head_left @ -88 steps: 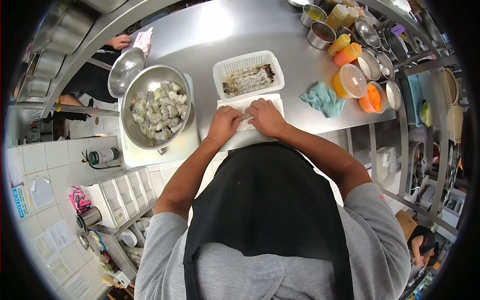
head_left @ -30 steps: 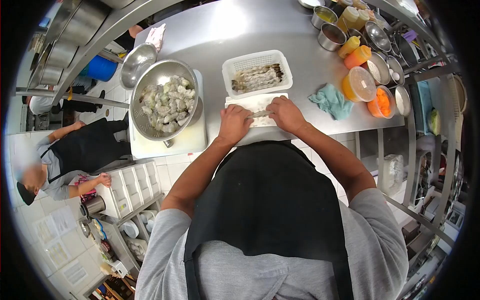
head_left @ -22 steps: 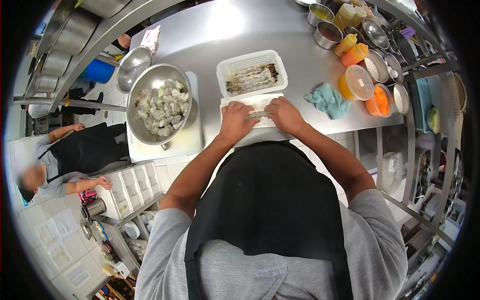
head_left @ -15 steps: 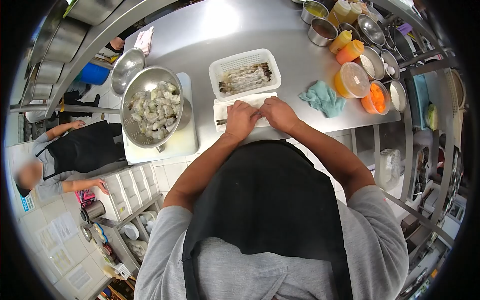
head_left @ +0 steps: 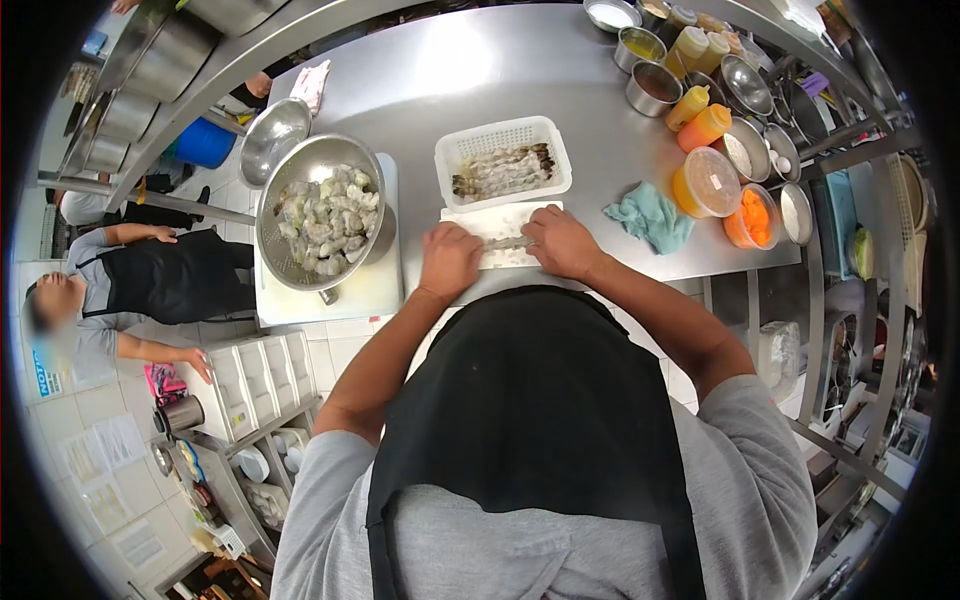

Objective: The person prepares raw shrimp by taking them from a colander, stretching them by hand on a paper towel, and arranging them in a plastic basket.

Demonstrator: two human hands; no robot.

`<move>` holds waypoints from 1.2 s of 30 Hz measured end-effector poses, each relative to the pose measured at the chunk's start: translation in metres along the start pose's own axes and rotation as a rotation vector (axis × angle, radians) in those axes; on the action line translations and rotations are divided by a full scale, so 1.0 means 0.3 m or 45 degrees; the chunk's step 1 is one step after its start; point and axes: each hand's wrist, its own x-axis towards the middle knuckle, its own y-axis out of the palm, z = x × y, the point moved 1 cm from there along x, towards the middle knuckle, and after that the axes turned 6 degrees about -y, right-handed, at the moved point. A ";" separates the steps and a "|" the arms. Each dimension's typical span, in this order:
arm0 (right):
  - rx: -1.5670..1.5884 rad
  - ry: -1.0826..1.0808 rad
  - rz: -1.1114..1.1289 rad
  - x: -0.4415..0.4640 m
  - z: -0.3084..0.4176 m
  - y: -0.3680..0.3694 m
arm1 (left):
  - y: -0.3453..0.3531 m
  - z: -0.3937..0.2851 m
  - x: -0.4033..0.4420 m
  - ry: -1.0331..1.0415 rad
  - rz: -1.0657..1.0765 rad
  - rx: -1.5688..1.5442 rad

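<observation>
A: What had just changed at the work position?

B: A moment earlier, the left hand (head_left: pixel 450 262) and right hand (head_left: pixel 562 243) met over the shrimp (head_left: pixel 506 243), covering its middle. The hands then stood apart, and its body lay exposed between them, extended along the white board (head_left: pixel 490 218) at the near edge of the table (head_left: pixel 400 90).

A: State the condition of each hand.

B: Left hand: fingers curled, judged to be gripping the left end. Right hand: fingertips closed, judged to be gripping the right end.

A: What did the change signify?

B: By judgement, handling of the middle had given way to holding the piece straight from both ends.

A: Specify the containers.

B: Perforated tray (head_left: pixel 500 130), just beyond the board: a row of shrimp (head_left: pixel 503 172) laid side by side, dark tails at both sides. Colander (head_left: pixel 272 235), to the left: heaped shrimp (head_left: pixel 328 220), pale and loose. A metal bowl (head_left: pixel 275 140) adjoined it. To the right, past the teal cloth (head_left: pixel 652 217): an open tub (head_left: pixel 743 240) containing orange food (head_left: pixel 756 215), a lidded tub (head_left: pixel 710 180) and a steel pot (head_left: pixel 655 108) containing brown liquid (head_left: pixel 655 84).
</observation>
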 end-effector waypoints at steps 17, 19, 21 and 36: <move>-0.094 -0.040 0.056 0.135 0.092 0.093 | -0.006 0.051 -0.055 -0.132 -0.080 -0.093; -0.097 -0.035 0.050 0.131 0.103 0.084 | -0.001 0.055 -0.053 -0.125 -0.094 -0.101; -0.072 -0.017 0.042 0.122 0.108 0.073 | 0.001 0.057 -0.055 -0.129 -0.098 -0.100; -0.137 -0.087 0.028 0.144 0.100 0.097 | 0.011 0.063 -0.045 -0.142 -0.102 -0.130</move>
